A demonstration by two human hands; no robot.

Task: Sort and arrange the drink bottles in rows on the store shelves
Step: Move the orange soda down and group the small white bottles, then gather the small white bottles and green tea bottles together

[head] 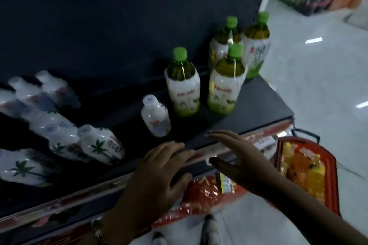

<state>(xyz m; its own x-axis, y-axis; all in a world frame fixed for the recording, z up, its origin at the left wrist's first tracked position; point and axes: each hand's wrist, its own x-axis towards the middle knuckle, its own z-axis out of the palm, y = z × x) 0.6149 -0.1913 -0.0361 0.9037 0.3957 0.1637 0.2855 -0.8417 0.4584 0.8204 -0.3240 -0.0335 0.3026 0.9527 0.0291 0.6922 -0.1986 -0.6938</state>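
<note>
Your small white bottle [156, 118] stands alone on the dark shelf [258, 103], its long axis upright but leaning away from you in this view, cap end toward the shelf's back wall. Just right of it and further back stand four green-capped tea bottles [183, 83], all upright, two in front and two behind near the shelf's right end. Left of the small white bottle, a cluster of white palm-tree bottles [99, 145] sits crowded and tilted at mixed angles, blurred further left. Your left hand [159, 177] rests at the shelf's front edge, fingers loosely spread and slightly bent, holding nothing. Your right hand [233, 151] hovers just right of it above the same edge, fingers straight and extended toward the small white bottle, empty and not touching it. Below the shelf's right end sits a red basket [334, 185] with orange and yellow packs.
</note>
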